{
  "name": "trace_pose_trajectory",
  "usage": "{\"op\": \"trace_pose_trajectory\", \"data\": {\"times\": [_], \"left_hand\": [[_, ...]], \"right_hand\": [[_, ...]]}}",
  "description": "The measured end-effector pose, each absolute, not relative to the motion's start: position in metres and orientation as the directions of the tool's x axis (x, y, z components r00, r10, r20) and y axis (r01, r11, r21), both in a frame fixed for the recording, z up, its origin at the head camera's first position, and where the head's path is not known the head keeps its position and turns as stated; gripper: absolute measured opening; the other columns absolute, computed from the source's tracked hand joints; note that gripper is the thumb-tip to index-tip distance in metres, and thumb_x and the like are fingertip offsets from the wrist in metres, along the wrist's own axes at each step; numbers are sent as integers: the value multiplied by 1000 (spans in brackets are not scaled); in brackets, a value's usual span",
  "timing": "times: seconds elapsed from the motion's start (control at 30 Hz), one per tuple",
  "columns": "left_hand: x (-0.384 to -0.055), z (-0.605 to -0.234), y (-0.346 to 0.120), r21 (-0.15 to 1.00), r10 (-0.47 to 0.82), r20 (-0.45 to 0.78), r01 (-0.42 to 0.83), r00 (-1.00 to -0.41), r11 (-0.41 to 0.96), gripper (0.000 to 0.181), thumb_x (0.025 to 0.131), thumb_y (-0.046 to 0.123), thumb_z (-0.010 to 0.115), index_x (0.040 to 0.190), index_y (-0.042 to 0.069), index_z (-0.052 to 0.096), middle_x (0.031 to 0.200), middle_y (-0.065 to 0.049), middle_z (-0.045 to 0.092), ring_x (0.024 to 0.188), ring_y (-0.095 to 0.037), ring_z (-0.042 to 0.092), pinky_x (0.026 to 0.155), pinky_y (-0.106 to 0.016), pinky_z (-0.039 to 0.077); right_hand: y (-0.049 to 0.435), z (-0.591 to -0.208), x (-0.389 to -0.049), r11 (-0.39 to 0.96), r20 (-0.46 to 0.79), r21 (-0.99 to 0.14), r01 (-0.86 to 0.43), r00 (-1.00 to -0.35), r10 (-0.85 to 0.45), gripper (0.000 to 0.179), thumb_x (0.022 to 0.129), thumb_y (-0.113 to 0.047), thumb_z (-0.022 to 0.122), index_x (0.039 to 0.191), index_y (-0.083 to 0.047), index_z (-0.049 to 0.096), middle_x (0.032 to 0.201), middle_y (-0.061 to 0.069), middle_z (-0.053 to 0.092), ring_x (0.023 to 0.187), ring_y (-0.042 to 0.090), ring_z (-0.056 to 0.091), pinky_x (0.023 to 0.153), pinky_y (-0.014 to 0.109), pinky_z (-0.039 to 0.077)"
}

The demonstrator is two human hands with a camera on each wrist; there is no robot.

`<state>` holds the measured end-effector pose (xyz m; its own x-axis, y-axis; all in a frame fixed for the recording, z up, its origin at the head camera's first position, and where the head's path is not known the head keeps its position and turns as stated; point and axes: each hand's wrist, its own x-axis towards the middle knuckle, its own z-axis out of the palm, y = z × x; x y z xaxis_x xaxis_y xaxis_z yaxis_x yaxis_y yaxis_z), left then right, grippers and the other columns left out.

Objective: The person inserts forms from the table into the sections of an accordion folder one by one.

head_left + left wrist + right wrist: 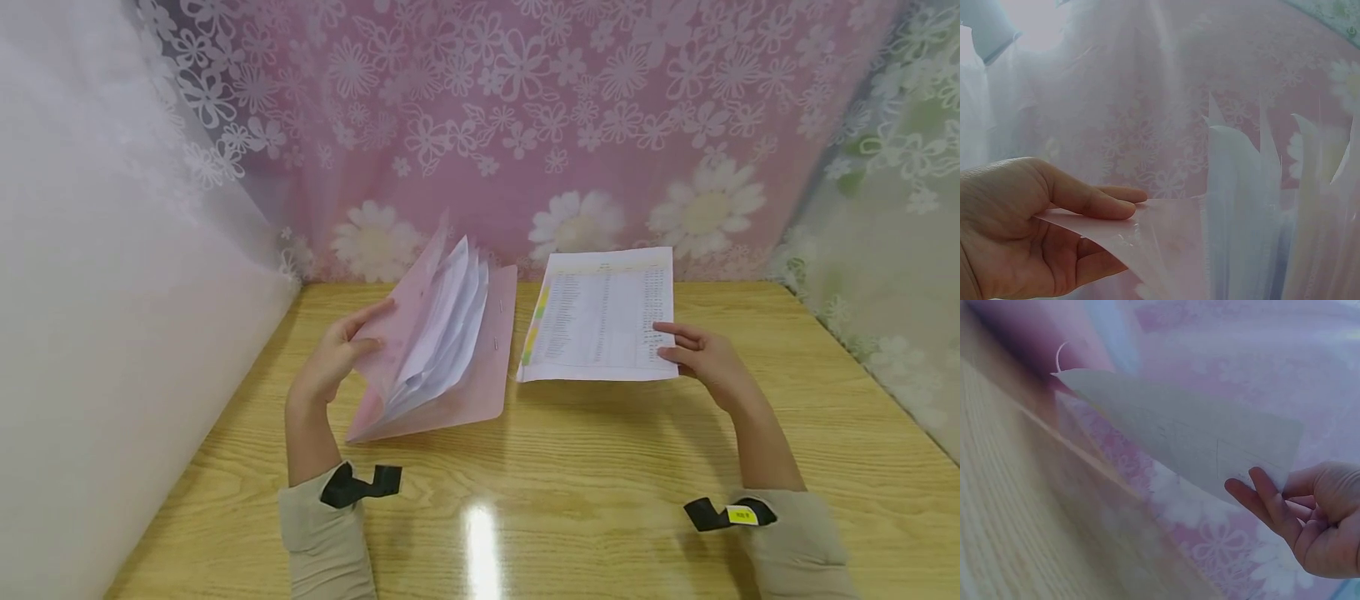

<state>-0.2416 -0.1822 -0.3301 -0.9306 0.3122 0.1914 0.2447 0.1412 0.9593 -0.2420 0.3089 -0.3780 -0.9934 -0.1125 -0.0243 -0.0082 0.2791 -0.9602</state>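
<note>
A pink folder (491, 379) stands partly open left of the middle of the table, with several clear sleeves and white papers (450, 333) fanned out inside. My left hand (333, 354) pinches its raised front cover between thumb and fingers; the left wrist view shows the thumb on top of the cover (1160, 231). My right hand (708, 362) pinches the right edge of a printed sheet (600, 317), held raised over the table beside the folder. Yellow and green marks run down the sheet's left side. In the right wrist view the sheet (1191, 437) slants away from the fingers.
The wooden table (585, 475) spreads beneath both hands. A pink flowered curtain (480, 142) hangs along the back edge, close behind the folder and sheet. A white sheet-like wall (135, 250) borders the left, and a pale flowered curtain (900, 250) the right.
</note>
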Motion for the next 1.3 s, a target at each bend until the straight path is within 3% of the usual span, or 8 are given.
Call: {"op": "trace_pose_trajectory", "data": {"times": [0.13,0.37,0.8,1.03,1.3], "left_hand": [[-240,-328,-183,961,311,187,239,-932,142,52,88,-8,45,139,1,38,143,-9,33,109,-19,32,72,-22,36],[-240,-328,-184,959,311,185,240,-932,148,52,88,-8,45,139,1,38,144,-9,33,111,-19,32,75,-22,35],[-238,-328,-184,960,309,183,237,-933,150,52,88,-8,45,139,2,39,143,-8,35,109,-20,33,73,-23,35],[-239,-329,-184,960,306,176,232,-935,155,52,89,-6,46,139,3,39,143,-7,34,113,-20,32,75,-23,36],[-240,-330,-185,966,312,172,222,-934,132,52,89,-6,47,140,4,39,143,-6,34,122,-20,31,86,-24,34]], "right_hand": [[313,-368,-238,291,-12,-956,-15,-996,-91,61,92,-20,57,142,1,30,119,-2,49,88,4,59,74,22,47],[319,-359,-231,191,9,-981,-23,-997,-72,63,89,-14,61,141,4,30,103,-17,57,84,6,60,69,22,48],[332,-355,-224,89,14,-996,-16,-1000,-25,66,87,-12,63,141,5,29,99,-17,61,83,5,61,68,21,49],[332,-352,-222,4,43,-999,-43,-999,-31,58,87,-6,62,138,3,36,100,-12,64,83,7,62,67,22,49],[318,-342,-217,27,60,-998,-60,-998,-8,60,86,-9,64,139,1,37,101,-13,63,84,6,62,66,21,49]]}}
